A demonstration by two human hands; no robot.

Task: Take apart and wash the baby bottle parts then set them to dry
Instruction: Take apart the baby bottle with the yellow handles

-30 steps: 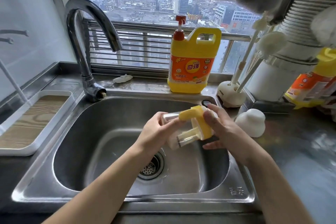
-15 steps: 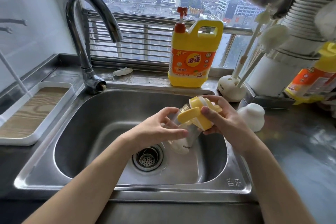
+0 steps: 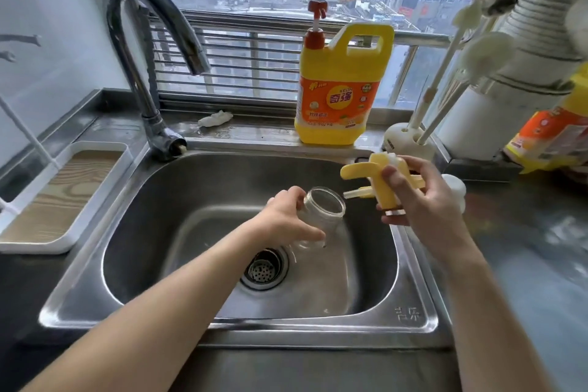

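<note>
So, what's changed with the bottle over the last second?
The yellow handled top, straw attached, has come off the clear bottle body. The right grip holds it and has carried it up and to the right. The left grip keeps the now open body over the sink. The detergent jug, white cap and faucet stayed put.

1. The left hand [image 3: 286, 219] and left forearm [image 3: 178, 289] are bare right up to the frame edge.
2. The right hand [image 3: 423, 197] and right forearm [image 3: 477, 296] are bare too.
3. The right thumb's nail is short and plain.
</note>
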